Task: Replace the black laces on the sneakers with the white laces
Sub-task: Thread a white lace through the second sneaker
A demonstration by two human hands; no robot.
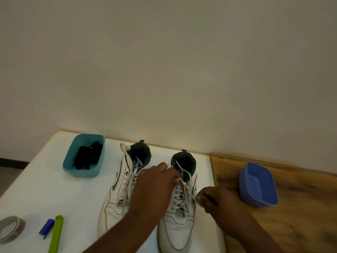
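Two white sneakers stand side by side on the white table (54, 194), toes toward me. The left sneaker (116, 194) carries a white lace whose loose end loops up at its collar. The right sneaker (179, 221) is threaded with a white lace (182, 196). My left hand (155, 185) pinches that lace near the top eyelets by the tongue. My right hand (211, 199) pinches the other strand, pulled out to the sneaker's right side. The black laces (87, 157) lie bunched in a teal tub (73, 167) at the back left.
A blue tub (259, 185) sits on the wooden surface (291, 216) to the right. At the near left lie a roll of tape (11, 229), a green clip (56, 232) and a small blue piece (46, 228). A plain wall rises behind the table.
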